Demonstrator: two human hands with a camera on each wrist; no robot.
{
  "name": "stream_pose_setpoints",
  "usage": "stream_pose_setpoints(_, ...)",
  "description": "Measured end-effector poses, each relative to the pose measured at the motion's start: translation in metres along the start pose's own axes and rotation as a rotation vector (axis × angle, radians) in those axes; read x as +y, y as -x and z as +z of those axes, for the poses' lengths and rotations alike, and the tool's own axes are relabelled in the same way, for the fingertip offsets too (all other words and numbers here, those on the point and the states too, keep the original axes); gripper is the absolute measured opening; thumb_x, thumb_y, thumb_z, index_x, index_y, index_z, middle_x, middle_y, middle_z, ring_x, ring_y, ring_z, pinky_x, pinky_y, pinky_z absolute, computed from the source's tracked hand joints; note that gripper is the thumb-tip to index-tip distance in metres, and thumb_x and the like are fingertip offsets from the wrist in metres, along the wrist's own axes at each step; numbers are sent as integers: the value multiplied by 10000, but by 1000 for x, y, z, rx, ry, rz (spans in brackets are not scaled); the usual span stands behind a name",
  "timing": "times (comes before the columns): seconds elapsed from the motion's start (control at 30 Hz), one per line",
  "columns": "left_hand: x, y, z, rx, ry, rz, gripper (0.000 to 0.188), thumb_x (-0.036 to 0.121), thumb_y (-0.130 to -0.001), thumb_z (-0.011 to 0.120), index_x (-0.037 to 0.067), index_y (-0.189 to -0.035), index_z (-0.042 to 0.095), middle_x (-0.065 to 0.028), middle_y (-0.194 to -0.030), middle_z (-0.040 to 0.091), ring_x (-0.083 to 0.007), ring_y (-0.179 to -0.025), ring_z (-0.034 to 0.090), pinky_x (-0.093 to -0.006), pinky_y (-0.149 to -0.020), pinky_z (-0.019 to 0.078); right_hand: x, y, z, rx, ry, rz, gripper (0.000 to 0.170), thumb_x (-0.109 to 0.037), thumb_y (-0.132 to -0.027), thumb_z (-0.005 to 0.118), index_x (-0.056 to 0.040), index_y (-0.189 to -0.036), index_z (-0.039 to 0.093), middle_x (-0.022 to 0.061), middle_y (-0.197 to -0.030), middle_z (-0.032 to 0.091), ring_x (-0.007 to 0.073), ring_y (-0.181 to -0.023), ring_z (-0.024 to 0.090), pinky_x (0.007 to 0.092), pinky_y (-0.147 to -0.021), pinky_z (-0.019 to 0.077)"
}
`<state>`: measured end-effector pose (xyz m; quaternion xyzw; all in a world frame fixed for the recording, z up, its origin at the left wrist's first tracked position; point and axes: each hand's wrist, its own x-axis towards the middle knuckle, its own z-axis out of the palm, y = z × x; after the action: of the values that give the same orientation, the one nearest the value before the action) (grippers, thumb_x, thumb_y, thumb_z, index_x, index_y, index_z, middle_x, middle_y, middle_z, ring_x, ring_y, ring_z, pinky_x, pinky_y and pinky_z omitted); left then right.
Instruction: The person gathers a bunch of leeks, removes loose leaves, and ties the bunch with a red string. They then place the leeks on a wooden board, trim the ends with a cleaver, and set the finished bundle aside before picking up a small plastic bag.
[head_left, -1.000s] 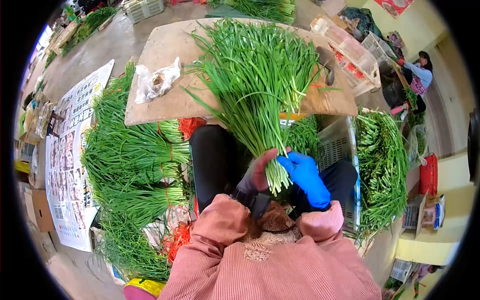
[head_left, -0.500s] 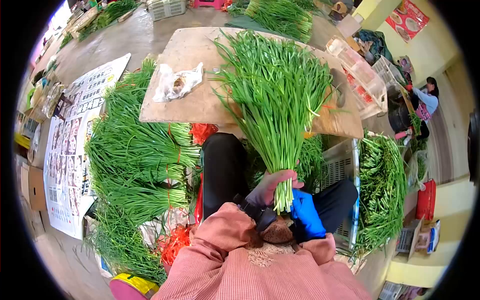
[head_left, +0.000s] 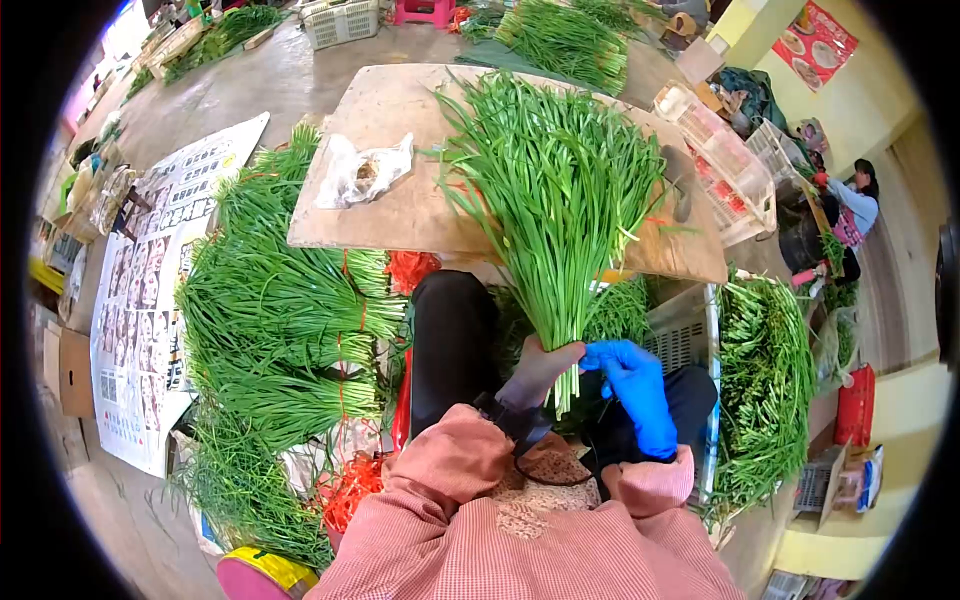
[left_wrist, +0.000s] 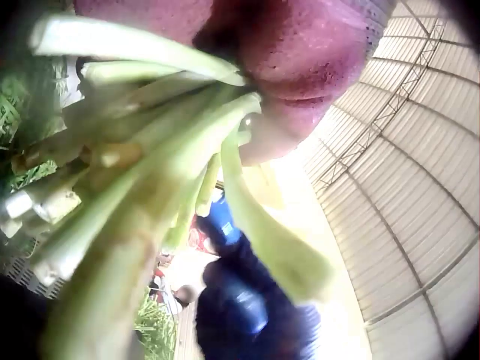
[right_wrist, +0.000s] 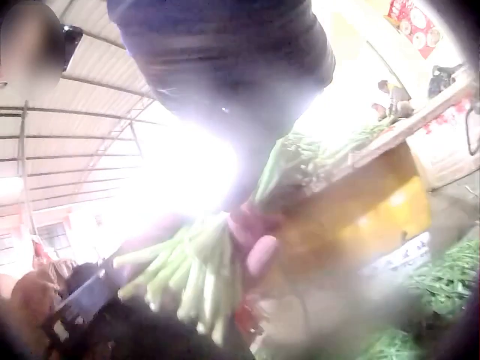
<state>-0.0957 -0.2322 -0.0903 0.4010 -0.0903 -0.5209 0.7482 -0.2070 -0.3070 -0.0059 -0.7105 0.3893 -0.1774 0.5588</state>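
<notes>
A bunch of garlic chives point(head_left: 560, 300) is gripped near its pale cut ends by my left hand point(head_left: 545, 365), thumb and fingers wrapped round the stems. Its leaves fan up over the wooden board. In the left wrist view the cut stems point(left_wrist: 142, 172) stick out below the curled fingers. My right hand point(head_left: 635, 385), in a blue glove, is just right of the bunch, fingertips right at the stems and the left fingertips. I cannot tell whether it pinches a stem. In the right wrist view the stem ends point(right_wrist: 191, 277) hang below the left fingers, with strong glare behind.
The wooden board point(head_left: 400, 225) bears a crumpled white plastic bag point(head_left: 365, 172). Tied chive bundles point(head_left: 290, 300) are piled at left, above red ties point(head_left: 350, 490). A crate of greens point(head_left: 760, 390) stands at right. Another person point(head_left: 858, 205) sits at the far right.
The bunch first came upright and closer to my body, then rose slightly. My gloved right hand dropped below the left fingers, then moved up beside the stems. The head view shifted too.
</notes>
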Motion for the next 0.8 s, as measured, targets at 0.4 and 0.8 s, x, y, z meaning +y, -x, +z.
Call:
stream_pose_setpoints(0.4,-18,-12,-5,-24,-168,139,281,91,-753,669,15,-1008,578,-24,-843,615,-100,-742,573,-262,-655,473,-25,-50,35,-72,344,-310,135,-112,-791,696,8,-778,636,49,-662,606,98,-560,571,239,-527,454)
stream_pose_setpoints(0.8,-3,-4,-7,-116,4,-126,296,91,-784,689,17,-1047,575,-63,-923,612,-164,-767,622,-327,-705,540,-30,-57,35,-70,19,-53,144,-133,-804,687,-15,-739,636,22,-600,586,75,-471,523,217,-431,390)
